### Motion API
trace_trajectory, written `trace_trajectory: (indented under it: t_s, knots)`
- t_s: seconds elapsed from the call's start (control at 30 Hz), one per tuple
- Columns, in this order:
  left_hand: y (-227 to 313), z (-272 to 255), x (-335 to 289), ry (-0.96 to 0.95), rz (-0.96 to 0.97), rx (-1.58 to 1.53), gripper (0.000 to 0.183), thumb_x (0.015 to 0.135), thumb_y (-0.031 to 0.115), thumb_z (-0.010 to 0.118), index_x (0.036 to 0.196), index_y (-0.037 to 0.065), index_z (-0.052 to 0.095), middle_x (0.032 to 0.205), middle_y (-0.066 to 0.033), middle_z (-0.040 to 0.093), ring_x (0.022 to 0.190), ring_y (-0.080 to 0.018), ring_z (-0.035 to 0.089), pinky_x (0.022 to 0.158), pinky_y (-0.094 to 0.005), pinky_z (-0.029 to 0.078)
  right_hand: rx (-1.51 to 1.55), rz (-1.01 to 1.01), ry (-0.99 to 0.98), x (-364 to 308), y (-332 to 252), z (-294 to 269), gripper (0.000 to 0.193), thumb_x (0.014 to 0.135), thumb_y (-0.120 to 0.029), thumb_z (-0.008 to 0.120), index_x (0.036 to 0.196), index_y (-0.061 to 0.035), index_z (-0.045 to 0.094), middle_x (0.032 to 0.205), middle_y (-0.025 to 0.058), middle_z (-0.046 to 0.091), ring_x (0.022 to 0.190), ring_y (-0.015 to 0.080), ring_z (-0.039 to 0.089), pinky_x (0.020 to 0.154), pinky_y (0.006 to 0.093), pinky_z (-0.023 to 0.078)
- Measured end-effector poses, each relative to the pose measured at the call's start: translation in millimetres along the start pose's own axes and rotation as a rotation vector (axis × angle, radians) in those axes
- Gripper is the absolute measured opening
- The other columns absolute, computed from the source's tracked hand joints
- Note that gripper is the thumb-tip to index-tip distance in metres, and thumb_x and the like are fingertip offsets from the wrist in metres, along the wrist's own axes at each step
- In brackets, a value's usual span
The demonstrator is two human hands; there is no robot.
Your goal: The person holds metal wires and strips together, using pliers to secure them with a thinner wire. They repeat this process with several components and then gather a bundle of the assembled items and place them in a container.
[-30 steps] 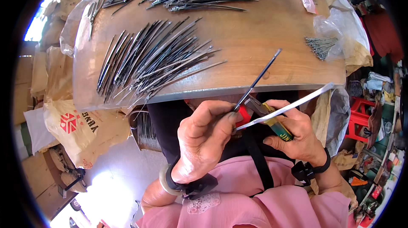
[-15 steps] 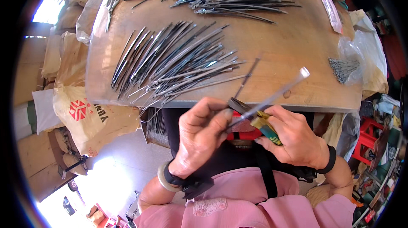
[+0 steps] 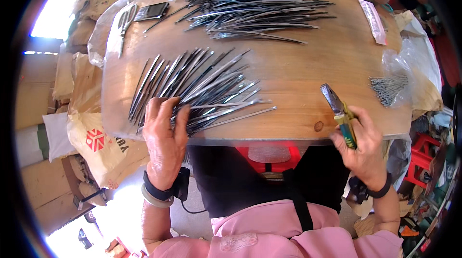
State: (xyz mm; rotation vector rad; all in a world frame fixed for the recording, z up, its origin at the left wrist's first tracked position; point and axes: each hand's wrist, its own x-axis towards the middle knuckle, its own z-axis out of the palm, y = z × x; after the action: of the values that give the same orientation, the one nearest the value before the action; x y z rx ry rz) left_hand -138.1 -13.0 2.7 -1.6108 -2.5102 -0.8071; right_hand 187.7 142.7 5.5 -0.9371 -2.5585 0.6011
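Observation:
A heap of thin, dark, shiny strips (image 3: pixel 211 82) lies fanned out on the wooden table. My left hand (image 3: pixel 166 130) rests over the near left end of this heap, fingers bent down among the strips and thumb apart from them. Whether a strip is between the fingertips is hard to see. Over the table's front edge, my right hand (image 3: pixel 361 145) grips a pair of pliers (image 3: pixel 340 113) with yellow and green handles. The metal jaws point up and away from me, with nothing in them.
A larger pile of dark strips (image 3: pixel 260 8) covers the far middle of the table (image 3: pixel 293 75). Scissors (image 3: pixel 126 25) and a phone (image 3: pixel 152 12) lie far left. Small metal pieces (image 3: pixel 389 88) sit by a clear bag on the right, below a pink-white packet (image 3: pixel 373 21).
My hands have separated: the left moved left onto the near heap, the right moved right with the pliers. The strip worked between them is out of the pliers.

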Motion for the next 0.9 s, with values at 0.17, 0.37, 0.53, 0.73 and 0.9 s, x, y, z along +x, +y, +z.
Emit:
trace_trajectory:
  t_s: [0.17, 0.37, 0.53, 0.73, 0.9]
  knots:
    - [-1, -13, -2, -0.069, -0.008, 0.032, 0.017, 0.082, 0.009, 0.072, 0.094, -0.001, 0.067, 0.082, -0.0142, 0.059, 0.083, -0.032, 0.057, 0.074, -0.0392, 0.045, -0.327, -0.203, -0.063, 23, 31, -1, 0.049, 0.061, -0.021, 0.085, 0.097, 0.0017, 0.06, 0.115, 0.0204, 0.055, 0.101, 0.0383, 0.056, 0.086, 0.0453, 0.047]
    - [-64, -21, 37, 0.021, -0.165, -0.132, 0.03, 0.088, 0.018, 0.065, 0.11, -0.002, 0.065, 0.099, -0.0217, 0.063, 0.094, -0.0366, 0.061, 0.082, -0.0412, 0.047, -0.335, -0.432, -0.099, 75, -45, 4, 0.083, 0.055, -0.027, 0.088, 0.127, -0.0044, 0.054, 0.128, 0.0148, 0.051, 0.119, 0.0335, 0.048, 0.101, 0.0506, 0.035]
    - [-104, -1, 62, -0.08, -0.214, -0.041, 0.06, 0.088, 0.034, 0.063, 0.136, 0.0, 0.049, 0.115, -0.0303, 0.058, 0.112, -0.0427, 0.052, 0.097, -0.046, 0.04, -0.152, -0.722, -0.179, 118, -82, 70, 0.099, 0.056, -0.038, 0.088, 0.14, -0.0082, 0.044, 0.133, 0.0128, 0.05, 0.126, 0.0296, 0.044, 0.105, 0.0526, 0.031]
    - [-63, -5, 59, -0.235, -0.276, -0.555, 0.071, 0.091, 0.038, 0.065, 0.145, 0.0, 0.039, 0.123, -0.0293, 0.059, 0.107, -0.0332, 0.062, 0.092, -0.0372, 0.048, -0.122, -0.826, -0.158, 160, -88, 112, 0.104, 0.056, -0.046, 0.087, 0.142, -0.0068, 0.042, 0.14, 0.0126, 0.045, 0.134, 0.0285, 0.039, 0.111, 0.0499, 0.026]
    - [-55, -12, 50, -0.312, -0.23, -0.839, 0.079, 0.091, 0.038, 0.068, 0.149, -0.002, 0.031, 0.12, -0.0284, 0.061, 0.107, -0.0285, 0.064, 0.091, -0.0337, 0.049, -0.126, -0.907, -0.124, 182, -109, 138, 0.086, 0.065, -0.048, 0.081, 0.132, -0.0018, 0.05, 0.135, 0.0147, 0.05, 0.131, 0.028, 0.043, 0.111, 0.0456, 0.028]
